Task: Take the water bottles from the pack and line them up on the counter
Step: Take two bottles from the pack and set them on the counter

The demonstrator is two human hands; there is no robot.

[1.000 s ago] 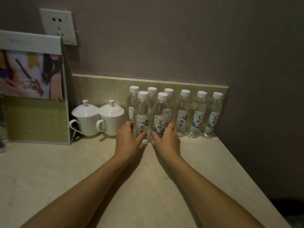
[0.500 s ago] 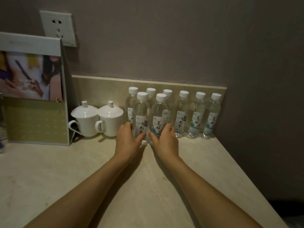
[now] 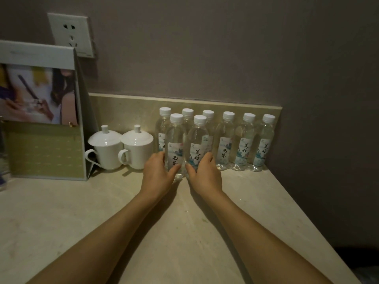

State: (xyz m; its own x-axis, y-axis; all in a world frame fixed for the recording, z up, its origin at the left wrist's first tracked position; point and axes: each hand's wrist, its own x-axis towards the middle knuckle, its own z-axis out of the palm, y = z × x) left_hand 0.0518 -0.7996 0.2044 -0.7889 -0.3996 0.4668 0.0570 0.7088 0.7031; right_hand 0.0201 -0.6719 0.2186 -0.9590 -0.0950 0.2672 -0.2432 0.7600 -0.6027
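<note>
On tabletop [image 3: 184, 232], my hands each grip one upright front bottle: left hand [image 3: 158, 175], right hand [image 3: 205, 175]; back row directly behind.

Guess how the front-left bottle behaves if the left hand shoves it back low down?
Front-left bottle looks full, so probably heavy and stiff. Tall and narrow, it may tip into the back row. Left hand grips low, which likely helps.

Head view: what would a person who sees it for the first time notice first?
First, the two hands, left hand and right hand, each curled round a front water bottle, left front bottle and right front bottle. Behind stands a row of six bottles against the backsplash; two lidded white cups stand at their left.
</note>
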